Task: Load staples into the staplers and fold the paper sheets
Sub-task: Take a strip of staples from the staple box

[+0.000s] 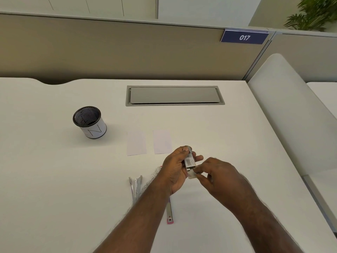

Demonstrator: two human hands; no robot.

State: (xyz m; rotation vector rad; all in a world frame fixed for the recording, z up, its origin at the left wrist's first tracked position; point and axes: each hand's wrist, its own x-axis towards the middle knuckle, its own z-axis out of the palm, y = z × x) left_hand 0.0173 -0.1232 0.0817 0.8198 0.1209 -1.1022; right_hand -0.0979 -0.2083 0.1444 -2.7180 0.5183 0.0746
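Both hands, left (pixel 176 168) and right (pixel 217 175), meet, fingers curled.

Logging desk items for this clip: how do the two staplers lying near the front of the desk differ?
The silver stapler lies fully in view left of the left arm; the pink stapler is largely hidden under that arm. The silver stapler shows bare metal, splayed open at its far end; the pink stapler shows a pink edge around a metal strip. Both lie on the desk, untouched and pointing roughly away from the person.
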